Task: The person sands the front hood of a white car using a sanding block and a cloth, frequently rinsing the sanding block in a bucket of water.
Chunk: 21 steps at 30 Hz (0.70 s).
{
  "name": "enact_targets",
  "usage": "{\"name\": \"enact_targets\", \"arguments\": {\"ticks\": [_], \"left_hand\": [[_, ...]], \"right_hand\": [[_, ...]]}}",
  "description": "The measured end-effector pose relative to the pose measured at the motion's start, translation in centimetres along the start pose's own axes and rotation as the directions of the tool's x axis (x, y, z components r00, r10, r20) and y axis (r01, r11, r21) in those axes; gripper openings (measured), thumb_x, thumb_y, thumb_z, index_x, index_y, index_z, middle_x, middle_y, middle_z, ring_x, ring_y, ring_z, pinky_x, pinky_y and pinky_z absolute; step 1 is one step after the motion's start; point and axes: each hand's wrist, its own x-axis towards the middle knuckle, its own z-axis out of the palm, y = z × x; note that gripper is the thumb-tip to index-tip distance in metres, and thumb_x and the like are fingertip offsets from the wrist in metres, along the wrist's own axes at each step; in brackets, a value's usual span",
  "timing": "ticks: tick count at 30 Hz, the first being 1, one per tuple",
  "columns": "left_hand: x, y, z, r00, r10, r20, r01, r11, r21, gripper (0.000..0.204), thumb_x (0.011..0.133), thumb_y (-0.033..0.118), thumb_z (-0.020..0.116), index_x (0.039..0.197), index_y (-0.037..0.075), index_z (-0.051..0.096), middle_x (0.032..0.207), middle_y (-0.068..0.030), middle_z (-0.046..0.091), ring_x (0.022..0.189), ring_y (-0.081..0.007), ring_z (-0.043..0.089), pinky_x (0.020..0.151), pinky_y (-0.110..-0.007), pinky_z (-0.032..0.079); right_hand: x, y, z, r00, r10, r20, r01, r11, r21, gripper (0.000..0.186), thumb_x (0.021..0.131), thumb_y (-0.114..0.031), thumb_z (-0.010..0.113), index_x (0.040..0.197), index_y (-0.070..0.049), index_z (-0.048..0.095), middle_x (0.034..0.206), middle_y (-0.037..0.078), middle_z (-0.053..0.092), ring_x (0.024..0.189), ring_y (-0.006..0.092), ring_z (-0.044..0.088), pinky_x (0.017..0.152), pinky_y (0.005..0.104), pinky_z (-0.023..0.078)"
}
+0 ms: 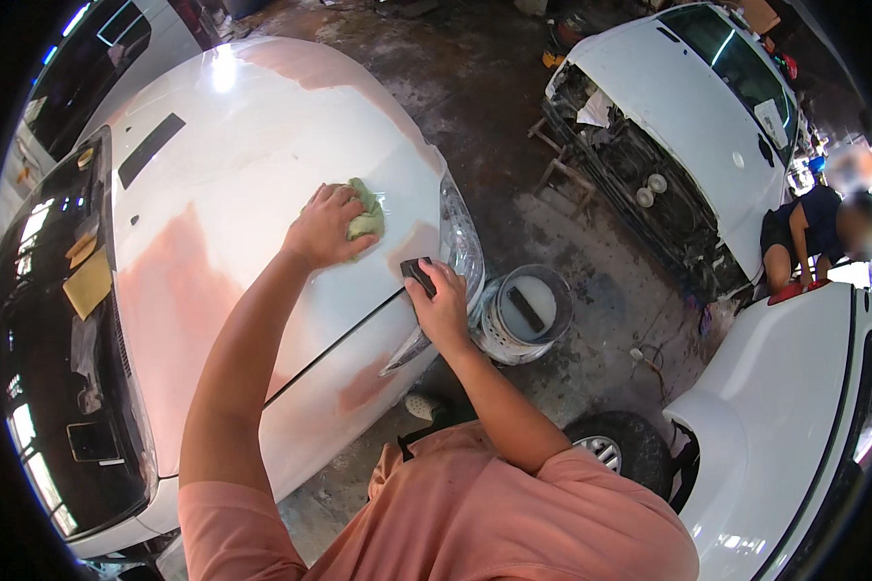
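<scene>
The cloth (364,209) is on the hood (233,165), left of the bucket (499,339).

Dusty-pink patches blotch a glossy white car hood (252,165), set against a pale green cloth (365,208) and a black sanding block (416,275). A yellow sheet (88,283) brightens the dark windshield (29,339); a salmon-pink T-shirt (504,504), a grey-smudged white bucket (497,336) and a black tire (644,453) with a silver wheel (601,451) complete the palette.
</scene>
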Motion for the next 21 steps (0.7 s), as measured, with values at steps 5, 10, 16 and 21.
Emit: {"name": "enact_targets", "arguments": {"ticks": [5,10,16,21], "left_hand": [[0.9,0.7,-0.7,1.0,-0.013,0.017,0.013,0.999,-0.044,0.054,0.086,0.047,0.078,0.124,0.009,0.072,0.14,-0.0164,0.062,0.139,-0.0393,0.052,0.127,-0.054,0.035],[-0.1,-0.2,-0.1,0.999,0.046,-0.027,-0.046,0.999,0.023,0.054,0.085,0.047,0.079,0.12,0.006,0.072,0.138,-0.0181,0.063,0.135,-0.0412,0.054,0.119,-0.051,0.042],[1.0,0.7,-0.4,1.0,0.025,0.004,-0.025,1.0,-0.004,0.055,0.085,0.047,0.079,0.122,0.007,0.072,0.137,-0.017,0.064,0.138,-0.0392,0.053,0.125,-0.052,0.036],[0.2,0.2,-0.3,1.0,0.019,-0.013,-0.019,1.0,0.008,0.055,0.085,0.048,0.079,0.121,0.006,0.072,0.136,-0.0169,0.064,0.137,-0.0393,0.053,0.123,-0.051,0.039]], "right_hand": [[6.8,4.0,0.6,0.983,0.183,0.016,-0.184,0.974,0.132,0.038,0.095,-0.029,0.075,0.119,0.0,0.074,0.123,0.023,0.073,0.115,0.0398,0.067,0.105,0.0499,0.047],[0.8,0.9,-0.3,1.0,-0.022,-0.013,0.022,1.0,-0.004,0.043,0.094,-0.028,0.077,0.122,0.005,0.074,0.116,0.024,0.076,0.109,0.0402,0.072,0.099,0.0451,0.054],[8.5,3.0,0.3,0.962,0.272,-0.018,-0.27,0.961,0.057,0.042,0.095,-0.032,0.076,0.121,0.001,0.074,0.117,0.023,0.075,0.113,0.0431,0.066,0.103,0.0489,0.049],[1.5,2.0,-0.4,0.99,0.143,0.0,-0.143,0.989,0.035,0.042,0.095,-0.032,0.076,0.12,0.001,0.074,0.118,0.022,0.074,0.114,0.0419,0.066,0.104,0.0492,0.049]]}}
